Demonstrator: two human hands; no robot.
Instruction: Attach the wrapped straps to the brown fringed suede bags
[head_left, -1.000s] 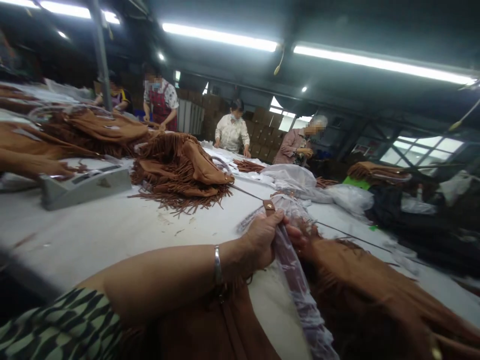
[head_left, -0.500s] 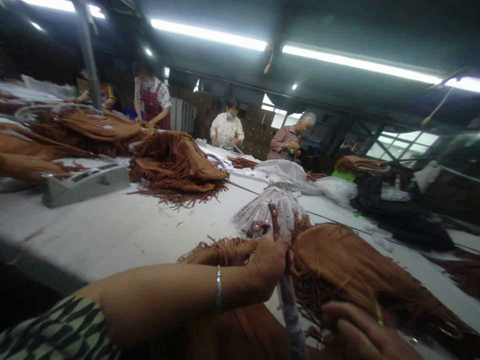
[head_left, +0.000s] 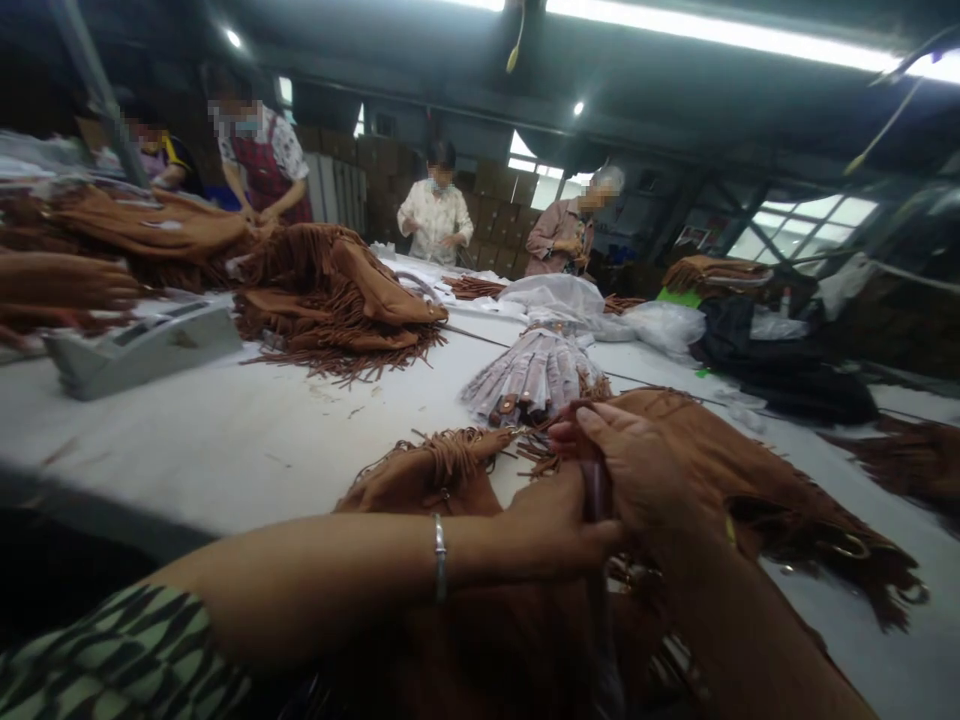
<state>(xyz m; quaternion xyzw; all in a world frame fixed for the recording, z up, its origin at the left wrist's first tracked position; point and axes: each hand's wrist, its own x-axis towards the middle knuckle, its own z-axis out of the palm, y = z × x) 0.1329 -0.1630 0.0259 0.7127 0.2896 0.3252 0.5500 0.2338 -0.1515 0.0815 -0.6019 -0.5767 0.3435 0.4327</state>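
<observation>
My left hand (head_left: 559,525) is closed round a brown strap (head_left: 595,485), partly wrapped in clear plastic. Higher up, my right hand (head_left: 626,455) pinches the same strap near its top end. Beyond both hands lies a fanned bundle of plastic-wrapped straps (head_left: 525,375). Brown fringed suede (head_left: 427,475) with a metal clasp sits just past my left forearm, and a larger brown fringed bag (head_left: 697,440) spreads out on the right. More brown material lies in shadow beneath my hands.
The white table (head_left: 187,430) holds a grey tape dispenser (head_left: 150,345) and a fringed brown pile (head_left: 337,300). Clear plastic bags (head_left: 559,300) and a black cloth (head_left: 780,370) lie farther back. Several people stand behind the table; a blurred hand (head_left: 64,285) is at far left.
My right hand has come up from the lower right and taken hold of the strap's upper end. My left hand is now lower on the strap. The view has tilted down.
</observation>
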